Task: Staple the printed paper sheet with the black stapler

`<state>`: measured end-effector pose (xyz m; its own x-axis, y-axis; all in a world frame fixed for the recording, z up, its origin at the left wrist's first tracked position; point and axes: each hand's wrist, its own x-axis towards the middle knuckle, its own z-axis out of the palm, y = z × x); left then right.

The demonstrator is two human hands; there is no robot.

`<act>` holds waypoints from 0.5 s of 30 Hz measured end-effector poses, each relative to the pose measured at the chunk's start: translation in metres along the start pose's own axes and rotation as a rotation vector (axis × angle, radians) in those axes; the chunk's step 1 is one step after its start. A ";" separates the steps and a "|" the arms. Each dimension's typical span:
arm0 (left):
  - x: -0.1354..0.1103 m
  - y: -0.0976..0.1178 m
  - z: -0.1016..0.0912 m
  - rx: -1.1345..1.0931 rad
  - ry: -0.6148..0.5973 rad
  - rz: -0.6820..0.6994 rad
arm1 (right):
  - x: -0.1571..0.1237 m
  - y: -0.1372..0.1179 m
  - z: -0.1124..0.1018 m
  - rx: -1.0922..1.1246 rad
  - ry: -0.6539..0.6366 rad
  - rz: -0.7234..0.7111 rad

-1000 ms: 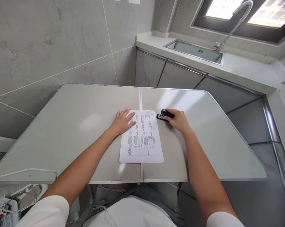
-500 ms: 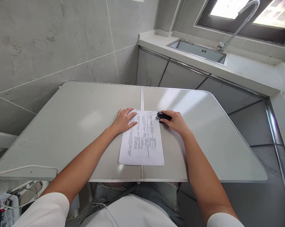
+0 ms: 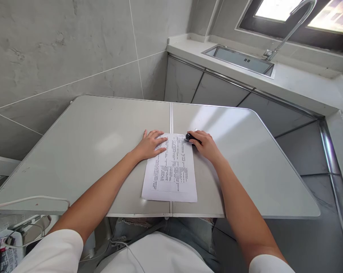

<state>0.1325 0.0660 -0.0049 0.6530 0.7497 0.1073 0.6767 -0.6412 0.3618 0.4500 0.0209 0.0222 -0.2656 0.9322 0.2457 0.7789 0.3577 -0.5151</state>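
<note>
Printed paper [image 3: 171, 182] lies on the folding table [image 3: 114, 121], across its centre seam; I cannot tell how many sheets there are. My left hand [image 3: 150, 145] rests flat on the paper's upper left part, fingers spread. In my right hand [image 3: 204, 144] is a black stapler [image 3: 191, 137], its front end over the paper's upper right corner. The hand covers the rear of the stapler.
A white cable [image 3: 32, 198] crosses the table's near left corner. Beyond the table stand a counter with a sink [image 3: 239, 60] and a curved faucet [image 3: 291, 30]. A grey tiled wall [image 3: 74, 45] rises behind on the left.
My right hand has moved the stapler slightly left, further over the paper's corner. My left hand stays on the paper, which has shifted very little.
</note>
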 end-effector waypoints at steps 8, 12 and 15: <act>0.000 0.001 -0.001 0.010 -0.009 -0.011 | 0.001 -0.006 0.003 -0.093 -0.017 0.012; 0.000 0.001 -0.001 0.006 -0.008 -0.006 | 0.002 -0.007 0.003 -0.116 -0.026 0.014; 0.000 0.000 0.000 -0.002 0.001 -0.003 | 0.002 -0.007 0.004 -0.125 -0.028 0.016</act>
<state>0.1322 0.0658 -0.0045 0.6507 0.7517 0.1075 0.6777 -0.6388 0.3642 0.4416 0.0206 0.0236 -0.2669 0.9397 0.2139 0.8475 0.3345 -0.4122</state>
